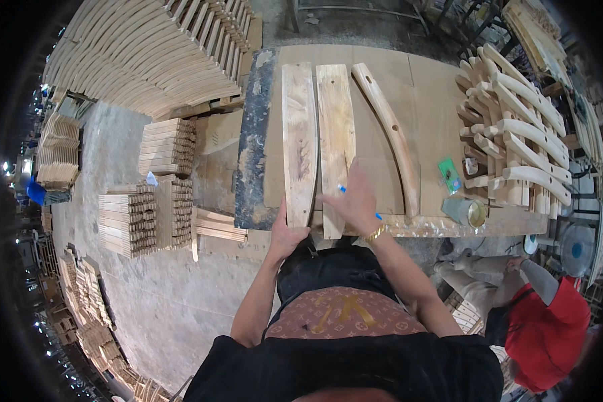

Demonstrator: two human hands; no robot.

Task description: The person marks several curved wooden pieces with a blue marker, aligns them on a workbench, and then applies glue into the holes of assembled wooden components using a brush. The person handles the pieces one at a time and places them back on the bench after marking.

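Two pale wooden boards lie side by side on the table, pointing away from me. My left hand [289,236] is closed around the near end of the left board [299,134], at its left edge. Over the lower part of the right board [336,120] is my right hand [359,201]. Bits of a thin blue pen-like thing [342,188] show on both sides of that hand, which appears to hold it; its middle is hidden. To the right lies a curved wooden piece [390,127] with holes in it, apart from both hands.
Curved wooden parts [516,134] are piled at the table's right end. Near them are a glass jar [474,213] and a small green packet [449,175]. Wood stacks [167,147] stand on the floor at left. A person in red [549,335] is at lower right.
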